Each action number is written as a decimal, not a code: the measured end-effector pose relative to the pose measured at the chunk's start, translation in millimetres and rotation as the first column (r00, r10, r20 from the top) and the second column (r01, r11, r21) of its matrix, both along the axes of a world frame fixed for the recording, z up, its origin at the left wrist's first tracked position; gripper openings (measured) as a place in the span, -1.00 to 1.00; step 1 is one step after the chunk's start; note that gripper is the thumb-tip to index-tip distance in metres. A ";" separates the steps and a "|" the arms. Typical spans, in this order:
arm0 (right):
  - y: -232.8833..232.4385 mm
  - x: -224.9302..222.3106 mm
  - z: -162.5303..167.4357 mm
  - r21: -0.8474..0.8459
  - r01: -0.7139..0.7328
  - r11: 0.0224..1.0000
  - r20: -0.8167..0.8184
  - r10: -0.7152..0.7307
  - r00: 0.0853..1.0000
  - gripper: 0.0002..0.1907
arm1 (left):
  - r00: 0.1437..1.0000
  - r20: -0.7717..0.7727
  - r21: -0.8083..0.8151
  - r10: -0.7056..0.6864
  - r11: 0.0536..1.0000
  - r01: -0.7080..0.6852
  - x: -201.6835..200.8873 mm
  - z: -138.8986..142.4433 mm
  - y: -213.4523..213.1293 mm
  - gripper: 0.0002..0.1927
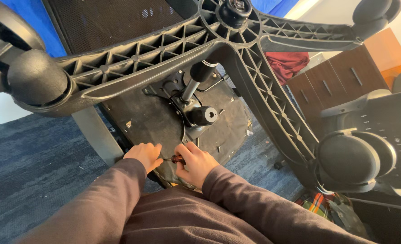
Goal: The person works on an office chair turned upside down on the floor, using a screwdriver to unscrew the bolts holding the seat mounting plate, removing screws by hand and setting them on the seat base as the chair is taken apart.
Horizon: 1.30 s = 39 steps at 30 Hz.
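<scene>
Brown-sleeved hands (144, 155) (193, 162) fisted around screwdriver (177, 159) beneath upturned chair seat (150, 115)

Brown drawer cabinet (334, 83) beside red cloth (287, 63).

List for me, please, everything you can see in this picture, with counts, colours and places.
chair base: one, black, ribbed, star-shaped, overhead.
casters: three in view, black, at left, top right and right.
seat underside: one, black, centre, facing the camera.
gas cylinder: one, silver and black, centre.
screwdriver: one, dark red handle, between the hands.
carpet: grey-blue, left.
drawers: brown, right.
red cloth: one, behind the base.
left hand: on the seat edge.
right hand: fingers shut on the screwdriver.
</scene>
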State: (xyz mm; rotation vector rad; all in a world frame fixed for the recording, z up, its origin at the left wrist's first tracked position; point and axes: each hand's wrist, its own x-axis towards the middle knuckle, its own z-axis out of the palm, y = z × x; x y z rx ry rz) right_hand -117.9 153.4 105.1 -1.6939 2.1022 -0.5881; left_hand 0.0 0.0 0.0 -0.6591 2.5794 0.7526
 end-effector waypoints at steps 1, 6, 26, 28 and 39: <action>0.7 -1.2 0.1 0.001 -0.002 1.000 0.005 0.002 1.000 -0.74 | 0.999 -0.031 -0.018 -0.024 1.000 0.024 -0.8 -5.5 1.0 -0.75; -1.9 -5.4 -1.4 -0.001 -0.008 1.000 0.003 0.008 1.000 -0.73 | 0.999 -0.012 -0.026 -0.029 0.999 0.029 -2.4 -17.8 -1.4 -0.75; -2.4 -5.1 -5.2 0.039 -0.007 0.999 0.023 0.006 1.000 -0.73 | 0.999 -0.027 -0.014 -0.032 0.999 0.032 3.7 -33.5 0.2 -0.82; -4.1 -4.4 -6.0 0.033 -0.016 0.999 0.008 0.016 1.000 -0.73 | 0.998 0.055 -0.014 -0.019 1.000 0.020 2.7 -28.8 -1.9 -0.80; -5.2 -8.0 -9.0 0.032 0.012 0.999 0.018 -0.012 1.000 -0.71 | 0.993 -0.111 -0.039 -0.049 0.998 0.045 5.0 -22.1 -2.6 -0.82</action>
